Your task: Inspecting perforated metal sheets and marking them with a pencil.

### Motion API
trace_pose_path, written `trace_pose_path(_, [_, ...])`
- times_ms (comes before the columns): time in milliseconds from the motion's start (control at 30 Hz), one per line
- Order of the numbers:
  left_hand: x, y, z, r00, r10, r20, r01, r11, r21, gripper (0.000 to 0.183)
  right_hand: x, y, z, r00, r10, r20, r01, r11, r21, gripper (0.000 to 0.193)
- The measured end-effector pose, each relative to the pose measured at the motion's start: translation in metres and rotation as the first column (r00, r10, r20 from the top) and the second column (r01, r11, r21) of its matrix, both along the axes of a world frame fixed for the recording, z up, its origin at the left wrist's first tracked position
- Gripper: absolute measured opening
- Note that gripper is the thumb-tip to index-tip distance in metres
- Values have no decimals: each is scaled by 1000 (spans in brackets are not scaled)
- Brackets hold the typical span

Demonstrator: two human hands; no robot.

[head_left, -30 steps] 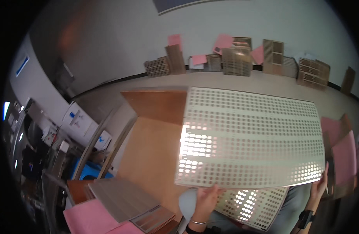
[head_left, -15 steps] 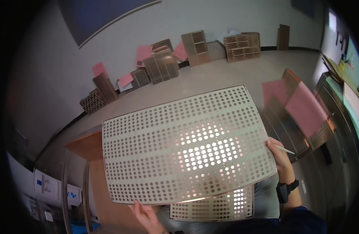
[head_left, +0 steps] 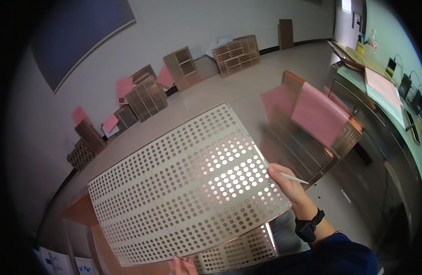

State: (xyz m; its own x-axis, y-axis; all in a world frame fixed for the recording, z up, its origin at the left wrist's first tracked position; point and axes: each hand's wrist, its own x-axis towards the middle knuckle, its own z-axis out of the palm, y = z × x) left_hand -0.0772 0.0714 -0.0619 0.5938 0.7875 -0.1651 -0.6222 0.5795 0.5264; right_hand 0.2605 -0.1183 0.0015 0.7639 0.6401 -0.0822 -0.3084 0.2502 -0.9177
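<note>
A large, thin circuit board panel (head_left: 156, 197), pale green with rows of round shiny dots, is held up tilted in front of me. Light glares off its right half. My right hand (head_left: 288, 188) grips its right edge with the thumb on top. A slim white stick (head_left: 295, 178), perhaps a pen, also pokes out of that hand. My left hand (head_left: 183, 266) pinches the lower edge, its fingers partly hidden under the panel. A second dotted panel (head_left: 236, 252) lies beneath, over my lap, mostly covered by the first.
Right of me stands a rack of panels with pink sheets (head_left: 318, 112) draped over it. A metal cabinet (head_left: 380, 119) with papers on top is farther right. Stacked panels (head_left: 147, 101) lean along the far wall. A brown board (head_left: 103, 247) is at lower left.
My view has turned to the right, so the room has shifted left. The panel has tilted further, its left end now lower in view. Both hands keep their hold.
</note>
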Motion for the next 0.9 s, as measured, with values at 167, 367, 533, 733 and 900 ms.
trace_pose_path(167, [20, -21, 15, 994, -101, -51, 105, 990, 91, 40, -3, -4, 13, 1000, 10, -8, -11, 998, -68, 37])
trace_pose_path(367, [26, -25, 16, 983, -97, -156, 112, 989, 94, 38, -2, -6, 10, 999, 23, 46, -21, 999, -35, 37])
trace_pose_path(533, [35, -41, 8, 976, -71, -206, 131, 947, 294, 35, -9, -4, 16, 999, 16, 36, -17, 1000, 19, 36])
trace_pose_path(733, [79, -79, 24, 933, -360, -10, 343, 881, 324, 37, -50, 23, -1, 999, 32, -18, -31, 999, 34, 35])
trace_pose_path(900, [81, -83, 29, 957, -97, -272, 135, 983, 125, 43, -80, 36, -40, 990, 128, -55, -128, 992, -4, 36])
